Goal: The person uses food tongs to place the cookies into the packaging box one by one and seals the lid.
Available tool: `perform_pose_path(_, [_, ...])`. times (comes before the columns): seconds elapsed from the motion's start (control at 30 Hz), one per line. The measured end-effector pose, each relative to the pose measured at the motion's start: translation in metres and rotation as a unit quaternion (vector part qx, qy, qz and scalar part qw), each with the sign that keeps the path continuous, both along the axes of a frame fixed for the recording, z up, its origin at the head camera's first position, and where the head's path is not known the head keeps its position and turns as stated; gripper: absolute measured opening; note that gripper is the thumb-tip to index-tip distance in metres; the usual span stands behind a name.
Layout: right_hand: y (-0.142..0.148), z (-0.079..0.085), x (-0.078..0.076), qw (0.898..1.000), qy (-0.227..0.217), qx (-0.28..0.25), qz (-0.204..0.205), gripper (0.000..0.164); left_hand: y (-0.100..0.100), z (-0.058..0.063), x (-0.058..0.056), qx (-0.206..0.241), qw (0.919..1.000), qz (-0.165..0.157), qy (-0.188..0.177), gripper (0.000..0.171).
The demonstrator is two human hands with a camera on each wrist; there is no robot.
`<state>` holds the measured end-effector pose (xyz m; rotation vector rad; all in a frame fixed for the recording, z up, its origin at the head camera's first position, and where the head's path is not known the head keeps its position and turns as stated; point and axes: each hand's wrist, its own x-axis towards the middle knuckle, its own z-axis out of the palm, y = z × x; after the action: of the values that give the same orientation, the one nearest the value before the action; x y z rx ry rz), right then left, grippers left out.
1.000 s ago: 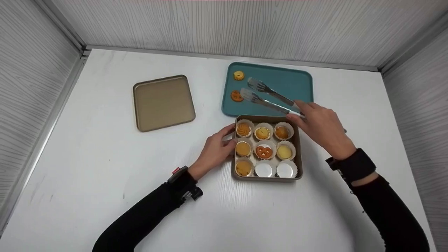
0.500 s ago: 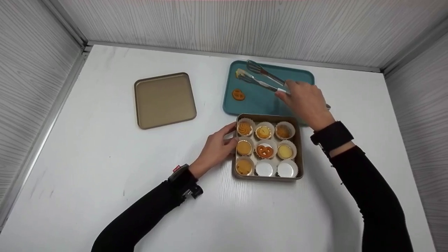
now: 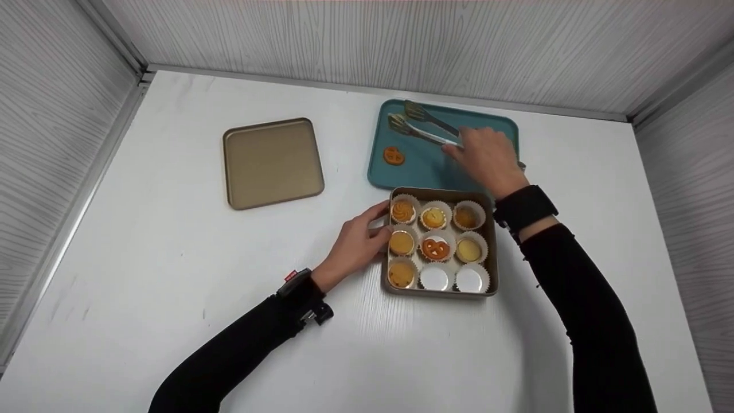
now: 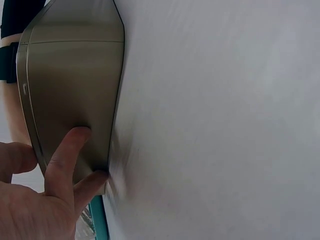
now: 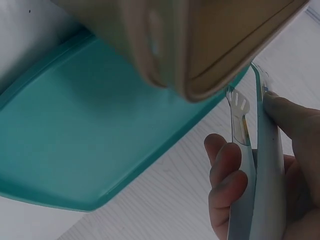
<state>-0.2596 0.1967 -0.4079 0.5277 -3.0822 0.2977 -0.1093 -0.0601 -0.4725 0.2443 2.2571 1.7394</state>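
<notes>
In the head view my right hand (image 3: 487, 160) grips metal tongs (image 3: 425, 135) with pale handles over the teal tray (image 3: 367, 172). The tong tips lie at the tray's far left corner, where they mostly cover a small yellow cookie; whether they pinch it is unclear. A pretzel-shaped cookie (image 3: 394, 155) lies on the tray just below. My left hand (image 3: 355, 246) rests its fingers against the left side of a gold tin box (image 3: 441, 293); in the left wrist view the fingertips touch the tin's wall (image 4: 75, 85). Paper cups (image 3: 437, 245) fill the tin, several with cookies; two in the near row show white bottoms.
A flat gold lid or tray (image 3: 274, 163) lies to the left on the white table (image 3: 172, 298). Pale wood-grain panels (image 3: 344, 46) stand around the back and sides.
My right hand has carried the tongs away from me and slightly left, from near the pretzel cookie to the yellow cookie, and the tips have drawn closer together. My left hand stays at the tin.
</notes>
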Motion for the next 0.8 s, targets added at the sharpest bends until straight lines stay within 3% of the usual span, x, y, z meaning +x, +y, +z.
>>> perform_pose_path(0.47, [-0.0018,-0.0032,-0.0045,1.0,-0.011,0.01,-0.004,0.04,-0.0001,-0.0006,0.0002,0.005,1.0,-0.002,-0.004,0.058])
perform_pose_path(0.8, [0.0061,-0.0031,0.0026,1.0,0.012,0.006,0.013,0.037,0.0003,-0.0008,-0.0007,0.002,1.0,-0.002,-0.009,0.059])
